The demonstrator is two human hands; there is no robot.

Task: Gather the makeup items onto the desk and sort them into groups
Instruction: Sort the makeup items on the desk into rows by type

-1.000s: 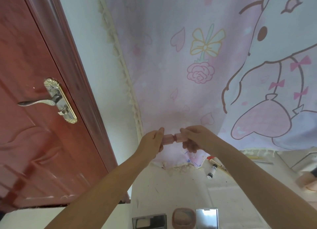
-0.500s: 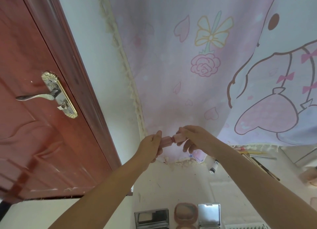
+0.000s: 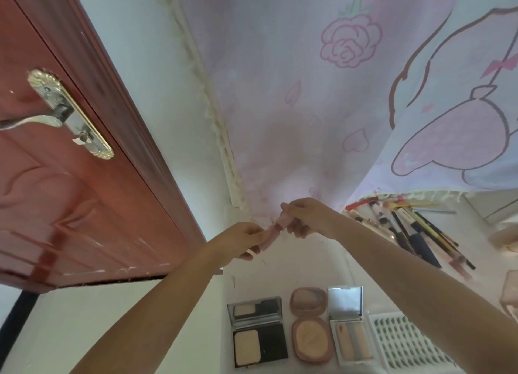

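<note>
A small pink lipstick tube (image 3: pixel 276 230) is held above the white desk (image 3: pixel 316 267) between both hands. My left hand (image 3: pixel 241 240) pinches its lower end and my right hand (image 3: pixel 305 216) pinches its upper end. On the desk below lie three open compacts in a row: a black square powder compact (image 3: pixel 259 330), a round pink compact (image 3: pixel 311 324) and a silver palette (image 3: pixel 349 324). A white tray of false lashes (image 3: pixel 403 343) lies to their right, partly under my right forearm. A bunch of pencils and pens (image 3: pixel 412 230) lies at the back right.
A red-brown door with a metal handle (image 3: pixel 56 113) stands at the left. A pink cartoon-print curtain (image 3: pixel 350 93) hangs over the back of the desk. A pale pink object (image 3: pixel 508 295) shows at the right edge.
The view has tipped downward, so more of the desk and the pencils show. Both hands have lowered with the tube, which is now tilted, my right hand higher than my left.
</note>
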